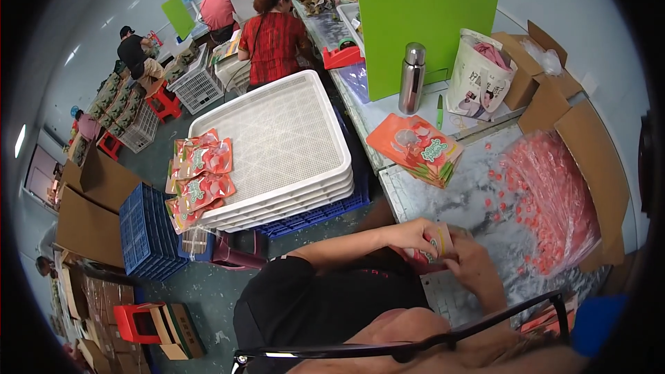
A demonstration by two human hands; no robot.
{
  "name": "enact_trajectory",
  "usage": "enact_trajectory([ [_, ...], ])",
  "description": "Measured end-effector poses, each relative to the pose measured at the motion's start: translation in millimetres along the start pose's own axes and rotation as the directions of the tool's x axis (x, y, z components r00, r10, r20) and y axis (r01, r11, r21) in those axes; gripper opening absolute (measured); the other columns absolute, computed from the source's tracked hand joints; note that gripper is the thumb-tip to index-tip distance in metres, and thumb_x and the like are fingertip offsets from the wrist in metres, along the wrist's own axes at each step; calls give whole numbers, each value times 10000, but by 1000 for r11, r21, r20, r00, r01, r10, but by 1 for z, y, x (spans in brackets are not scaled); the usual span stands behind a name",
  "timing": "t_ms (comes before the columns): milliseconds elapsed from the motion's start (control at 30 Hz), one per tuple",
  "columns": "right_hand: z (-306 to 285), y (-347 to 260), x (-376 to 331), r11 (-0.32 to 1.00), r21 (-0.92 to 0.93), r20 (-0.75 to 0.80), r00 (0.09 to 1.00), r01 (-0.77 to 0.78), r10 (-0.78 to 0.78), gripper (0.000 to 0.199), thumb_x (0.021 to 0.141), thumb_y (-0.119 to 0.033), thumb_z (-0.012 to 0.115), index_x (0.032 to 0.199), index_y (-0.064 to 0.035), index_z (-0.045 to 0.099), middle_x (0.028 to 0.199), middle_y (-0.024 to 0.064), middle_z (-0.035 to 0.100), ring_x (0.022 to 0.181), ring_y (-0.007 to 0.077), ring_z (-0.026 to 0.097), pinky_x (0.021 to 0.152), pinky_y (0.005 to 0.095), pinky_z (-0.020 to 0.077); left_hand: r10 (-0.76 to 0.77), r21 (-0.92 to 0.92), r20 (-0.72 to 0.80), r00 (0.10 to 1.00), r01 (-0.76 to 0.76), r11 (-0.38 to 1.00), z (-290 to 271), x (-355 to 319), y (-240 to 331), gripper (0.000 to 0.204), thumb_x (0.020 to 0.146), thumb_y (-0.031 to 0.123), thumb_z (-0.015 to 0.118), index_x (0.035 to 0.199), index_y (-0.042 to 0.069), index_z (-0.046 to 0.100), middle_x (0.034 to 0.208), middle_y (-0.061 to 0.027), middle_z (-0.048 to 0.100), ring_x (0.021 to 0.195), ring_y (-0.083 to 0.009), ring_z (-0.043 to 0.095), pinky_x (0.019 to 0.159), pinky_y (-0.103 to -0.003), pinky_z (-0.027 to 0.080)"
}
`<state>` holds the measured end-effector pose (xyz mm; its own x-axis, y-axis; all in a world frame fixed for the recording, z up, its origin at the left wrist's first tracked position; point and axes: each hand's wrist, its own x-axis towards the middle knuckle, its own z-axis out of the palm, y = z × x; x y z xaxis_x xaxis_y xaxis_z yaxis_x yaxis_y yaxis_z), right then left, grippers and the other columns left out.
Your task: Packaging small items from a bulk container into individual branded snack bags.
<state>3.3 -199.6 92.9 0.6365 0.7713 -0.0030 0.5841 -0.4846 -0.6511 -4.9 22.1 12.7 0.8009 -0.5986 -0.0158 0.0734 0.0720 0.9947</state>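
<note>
Close to my body, at the table's near edge, a small red and pale pouch is held between my two hands. My left hand has its fingers closed on the pouch's left side and top. Gripping its right side is my right hand, thumb toward the middle. The pouch's lower part is partly hidden. Farther off on the marbled tabletop lies a stack of flat red pouches. To the right, small red wrapped pieces spill from a see-through plastic bag lying in an opened cardboard box.
At left, stacked white mesh trays carry several filled pouches at one corner. A steel flask, green knife, tote bag and green board stand beyond. Blue crates and stools sit on the floor; several people work farther back.
</note>
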Motion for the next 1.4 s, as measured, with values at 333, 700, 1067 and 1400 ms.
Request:
enact_trajectory([
  [333, 64, 53, -14, 717, 680, -325, 813, -153, 482, 212, 868, -81, 710, 1039, 30, 650, 942, 49, 677, 877, 133, 612, 830, 278, 476, 104, -244, -325, 940, -190, 951, 5, 2, -35, 258, 895, 151, 706, 1102, -2, 699, 1027, -50, 711, 920, -99, 623, 835, -265, 503],
  [700, 109, 62, -5, 517, 805, -564, 644, 291, 517, 72, 941, -57, 602, 885, -30, 638, 875, -7, 641, 766, 58, 552, 731, 226, 464, 10, -325, -297, 955, -111, 939, 3, -6, -51, 355, 990, 346, 572, 1063, 35, 726, 882, 1, 703, 644, -16, 545, 478, -194, 411],
  [1067, 103, 50, -1, 483, 841, -511, 652, 245, 559, 71, 904, -15, 630, 970, 8, 646, 922, 33, 664, 795, 84, 589, 754, 236, 491, -134, -251, -372, 918, 40, 967, 14, -11, -18, 347, 995, 301, 562, 966, -2, 730, 724, 14, 657, 540, -15, 495, 453, -192, 373],
  [1400, 102, 48, 4, 367, 854, -520, 567, 370, 639, 43, 875, 16, 646, 842, -12, 645, 815, 20, 654, 706, 85, 585, 685, 240, 502, 91, -175, -461, 883, -191, 966, 11, 2, -42, 224, 970, 216, 614, 1018, 13, 696, 727, 39, 616, 577, -15, 485, 495, -191, 388],
])
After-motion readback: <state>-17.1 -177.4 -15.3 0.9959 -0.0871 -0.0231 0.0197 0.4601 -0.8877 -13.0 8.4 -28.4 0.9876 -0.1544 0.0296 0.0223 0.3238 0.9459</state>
